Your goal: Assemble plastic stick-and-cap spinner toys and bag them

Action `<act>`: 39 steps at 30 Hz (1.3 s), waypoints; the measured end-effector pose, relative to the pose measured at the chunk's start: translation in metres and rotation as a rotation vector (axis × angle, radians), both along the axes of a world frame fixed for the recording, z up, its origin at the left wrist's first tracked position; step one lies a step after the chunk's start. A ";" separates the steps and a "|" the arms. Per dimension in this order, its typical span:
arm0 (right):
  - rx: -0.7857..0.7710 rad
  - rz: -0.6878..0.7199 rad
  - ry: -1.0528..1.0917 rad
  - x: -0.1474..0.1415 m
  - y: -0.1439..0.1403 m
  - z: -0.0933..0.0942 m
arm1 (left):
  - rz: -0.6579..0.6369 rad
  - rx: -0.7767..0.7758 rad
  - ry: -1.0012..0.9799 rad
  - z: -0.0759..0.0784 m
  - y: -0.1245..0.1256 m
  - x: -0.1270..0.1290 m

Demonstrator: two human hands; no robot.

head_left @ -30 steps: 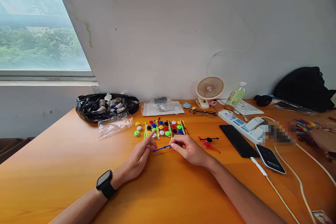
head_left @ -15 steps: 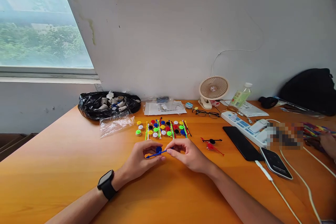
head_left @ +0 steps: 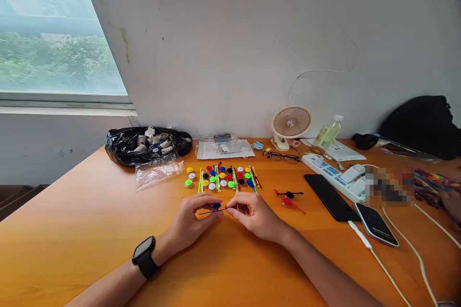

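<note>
My left hand (head_left: 192,220), with a black watch on its wrist, and my right hand (head_left: 256,216) meet over the orange table (head_left: 72,230). Between their fingertips is a thin blue stick with a small blue disc (head_left: 216,206) on it. The left hand pinches the disc end, the right hand the other end. Just beyond lies a spread of small coloured discs and sticks (head_left: 223,177). To the right lie a black disc on a stick (head_left: 290,194) and a red one (head_left: 288,201).
A black plastic bag of small spools (head_left: 147,146) and a clear bag (head_left: 158,172) sit at the back left. At the right are a small fan (head_left: 291,124), glasses (head_left: 283,156), a bottle (head_left: 326,134), a power strip (head_left: 331,172), two phones (head_left: 329,196), cables and another person's hand (head_left: 452,201).
My left hand has closed on the blue stick and disc, which moved toward me. Both hands have drawn closer together.
</note>
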State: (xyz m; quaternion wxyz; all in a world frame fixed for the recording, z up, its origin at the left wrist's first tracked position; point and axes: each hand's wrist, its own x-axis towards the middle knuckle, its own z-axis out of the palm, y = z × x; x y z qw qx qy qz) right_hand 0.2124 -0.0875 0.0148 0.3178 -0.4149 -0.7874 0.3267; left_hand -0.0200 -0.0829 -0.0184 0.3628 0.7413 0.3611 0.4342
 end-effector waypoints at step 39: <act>0.150 0.022 0.011 0.013 -0.005 -0.004 | -0.135 -0.465 -0.281 0.022 -0.001 -0.002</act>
